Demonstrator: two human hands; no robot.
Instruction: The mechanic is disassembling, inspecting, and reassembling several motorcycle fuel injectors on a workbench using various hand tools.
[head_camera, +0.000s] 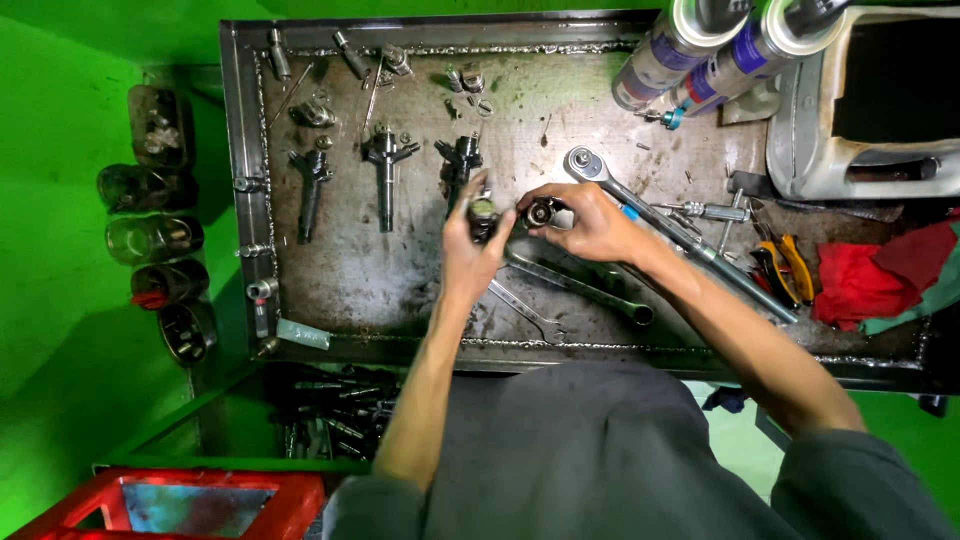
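My left hand (468, 245) grips a dark injector body with a greenish round top (483, 210), held over the steel tray (350, 280). My right hand (590, 222) pinches a small round metal nut (541, 212) just right of that injector's top. Three more black injectors lie on the tray: one on the left (311, 185), one in the middle (386, 170) and one behind my left hand (459, 160).
A long ratchet handle (680, 235), two spanners (585, 288), pliers with orange grips (785, 268) and red rags (870, 280) lie on the tray. Spray cans (690, 50) and a white container (880, 100) stand at the back right. Jars (155, 240) line the left; a red crate (180, 505) sits below.
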